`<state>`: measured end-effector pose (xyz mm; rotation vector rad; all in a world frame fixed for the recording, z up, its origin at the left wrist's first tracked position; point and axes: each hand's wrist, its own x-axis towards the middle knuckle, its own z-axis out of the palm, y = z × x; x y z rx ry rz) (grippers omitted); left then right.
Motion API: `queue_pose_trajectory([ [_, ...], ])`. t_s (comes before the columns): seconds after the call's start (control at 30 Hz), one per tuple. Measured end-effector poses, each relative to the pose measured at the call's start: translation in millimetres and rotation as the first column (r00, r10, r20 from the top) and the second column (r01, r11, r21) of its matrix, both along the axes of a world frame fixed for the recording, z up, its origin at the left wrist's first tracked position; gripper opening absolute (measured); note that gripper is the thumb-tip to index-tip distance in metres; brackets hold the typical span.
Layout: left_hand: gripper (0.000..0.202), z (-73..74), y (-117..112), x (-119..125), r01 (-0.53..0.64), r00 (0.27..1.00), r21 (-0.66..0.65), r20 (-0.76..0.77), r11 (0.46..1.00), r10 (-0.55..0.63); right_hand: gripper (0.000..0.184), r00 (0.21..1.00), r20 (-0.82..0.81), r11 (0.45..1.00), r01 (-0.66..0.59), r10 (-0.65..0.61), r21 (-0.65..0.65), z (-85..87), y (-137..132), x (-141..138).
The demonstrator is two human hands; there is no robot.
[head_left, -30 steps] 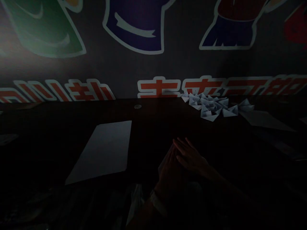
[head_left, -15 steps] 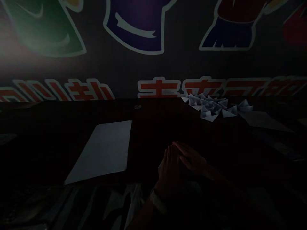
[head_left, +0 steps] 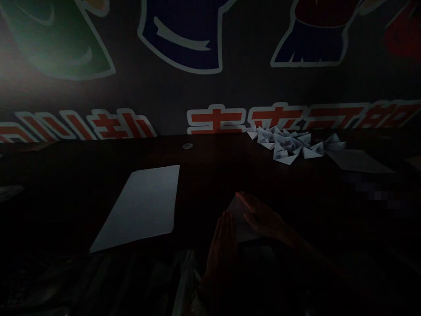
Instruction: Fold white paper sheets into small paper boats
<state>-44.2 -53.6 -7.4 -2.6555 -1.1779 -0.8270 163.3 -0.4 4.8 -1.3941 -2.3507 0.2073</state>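
The person's 2 bare hands are near the near edge of a dark table (head_left: 98, 162), right of its centre. The right hand (head_left: 263, 217) lies across a folded sheet of white paper (head_left: 245, 226), its fingers stretched out and close together, pointing left, resting on the paper with no pinch. 1 pointed corner of the sheet shows just past those fingertips. The left hand (head_left: 222, 250) stands upright just beside the sheet's left side, its fingers straight, narrow together and pointing toward the far edge. The gloom hides whether it touches the paper.

1 flat white sheet (head_left: 141, 208) lies left of the hands, well apart from them and set at a slant to the table's edges. Along the far edge, right of centre, sits a cluster of folded paper boats (head_left: 283, 147). They overlap too much for an exact count, but there are at least 10. 1 more flat sheet (head_left: 357, 161) lies just right of the cluster, and 1 small round disc (head_left: 187, 145) sits near the far edge, left of the boats.

Behind the far edge, a printed wall (head_left: 164, 92) shows 4 coloured cartoon shapes above 2 runs of red, white-outlined characters.
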Motion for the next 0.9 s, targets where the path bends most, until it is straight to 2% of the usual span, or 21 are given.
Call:
queue_pose_trajectory([
  [0.13,0.074,-1.3,-15,-12,-0.045,0.996,0.063,-0.069,0.997,0.049,0.059,1.0,0.031,1.0,0.0,0.0,0.004,1.4,-1,1],
  [0.3,0.069,3.1,-33,-21,-0.157,0.976,0.107,-0.133,0.982,0.171,0.059,0.998,0.063,1.0,-0.013,0.015,-0.022,1.3,0,2],
  [0.4,0.067,7.9,-40,-29,-0.177,0.969,0.123,-0.154,0.977,0.195,0.061,0.994,0.102,0.999,-0.047,0.048,-0.011,0.3,3,2],
  [0.53,0.063,23.7,-26,-29,-0.154,0.985,0.198,-0.047,0.968,0.166,0.06,0.983,0.172,0.996,-0.075,0.065,0.053,-0.2,4,1],
  [0.6,0.054,32.4,-11,-19,-0.143,0.989,0.176,-0.01,0.974,0.147,0.06,0.977,0.202,0.993,-0.087,0.071,0.075,-0.3,4,1],
  [0.67,0.048,36.5,3,-7,-0.003,0.999,0.136,-0.032,0.991,0.008,0.061,0.971,0.226,0.99,-0.105,0.081,0.092,-0.6,3,0],
  [0.7,0.045,36.1,8,-2,0.062,0.997,0.115,-0.048,0.991,-0.056,0.062,0.969,0.233,0.989,-0.109,0.083,0.101,-0.7,2,0],
  [0.77,0.046,31.5,13,5,0.116,0.992,0.067,-0.051,0.991,-0.113,0.064,0.968,0.238,0.986,-0.11,0.078,0.124,-0.7,-1,0],
  [0.9,0.058,20.1,14,3,0.144,0.988,-0.013,-0.051,0.989,-0.144,0.066,0.977,0.208,0.983,-0.088,0.052,0.163,-0.2,-14,9],
])
